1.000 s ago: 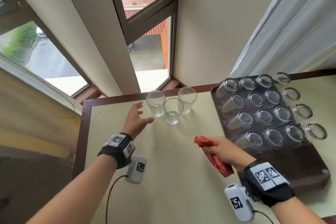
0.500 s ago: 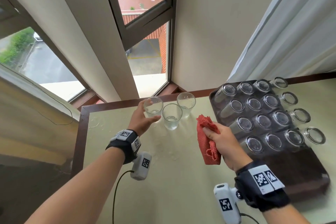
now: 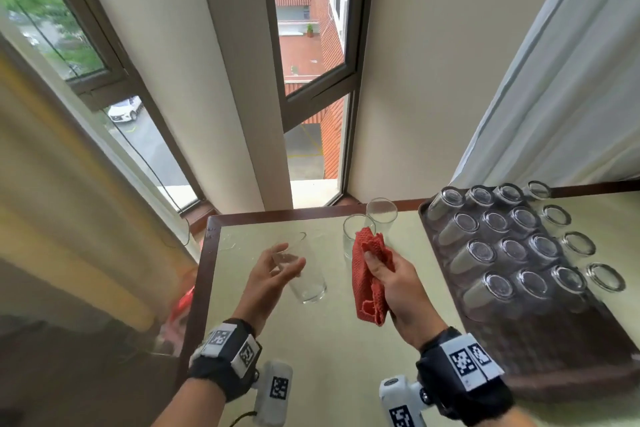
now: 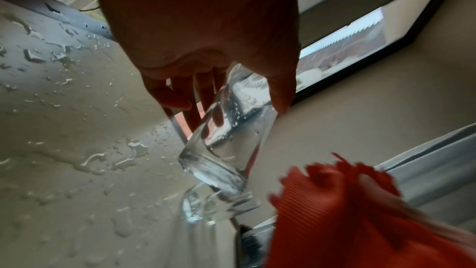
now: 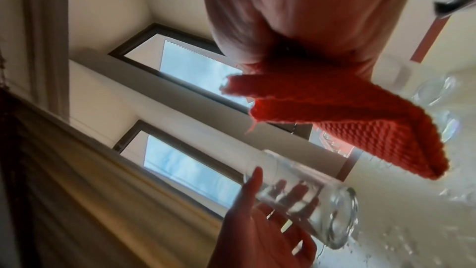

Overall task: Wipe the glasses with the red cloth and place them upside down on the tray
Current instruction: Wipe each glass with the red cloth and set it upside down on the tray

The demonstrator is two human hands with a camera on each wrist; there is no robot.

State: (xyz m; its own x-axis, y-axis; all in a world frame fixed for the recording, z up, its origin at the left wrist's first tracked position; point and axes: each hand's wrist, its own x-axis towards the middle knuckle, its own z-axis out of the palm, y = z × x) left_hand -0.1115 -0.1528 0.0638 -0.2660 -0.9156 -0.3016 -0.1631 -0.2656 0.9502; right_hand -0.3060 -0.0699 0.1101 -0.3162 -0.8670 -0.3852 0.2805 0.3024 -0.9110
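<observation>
My left hand (image 3: 277,269) grips a clear wet glass (image 3: 304,279) lifted above the table, tilted with its base toward me; the same glass (image 4: 226,144) shows in the left wrist view and again (image 5: 309,197) in the right wrist view. My right hand (image 3: 388,274) holds the bunched red cloth (image 3: 367,274) just right of that glass, apart from it. Two more upright glasses (image 3: 381,215) stand at the table's far edge. The dark tray (image 3: 568,340) on the right carries several upside-down glasses (image 3: 502,250).
Water drops (image 4: 98,160) lie on the pale table top (image 3: 329,357). A few glasses (image 3: 604,276) stand upside down on the table right of the tray. Windows and a wall rise behind the table; a white curtain (image 3: 571,97) hangs at the right.
My left hand closed round the leftmost glass, lifted it and drew it toward me, tilting it. My right hand raised the red cloth and moved it left toward the glass.
</observation>
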